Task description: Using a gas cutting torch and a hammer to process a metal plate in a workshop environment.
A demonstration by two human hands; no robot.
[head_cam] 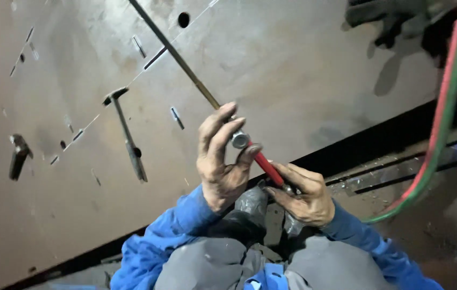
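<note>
left hand [218, 161] pinched the silver valve knob [239, 140] of a cutting torch [196, 80] held over the steel plate [293, 70]; right hand [303, 196] closed around its red handle [267, 168]. small, steady knob turns seemed advisable.

Large rusty steel plate [303, 70] with cut slits and holes, hammer [126, 131] lying on it, small metal piece [18, 156] at left

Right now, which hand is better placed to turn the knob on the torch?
Left, likely. The left hand already has fingers and thumb around the silver knob on the torch. The right hand grips the red handle lower down, steadying it, away from the knob.
</note>
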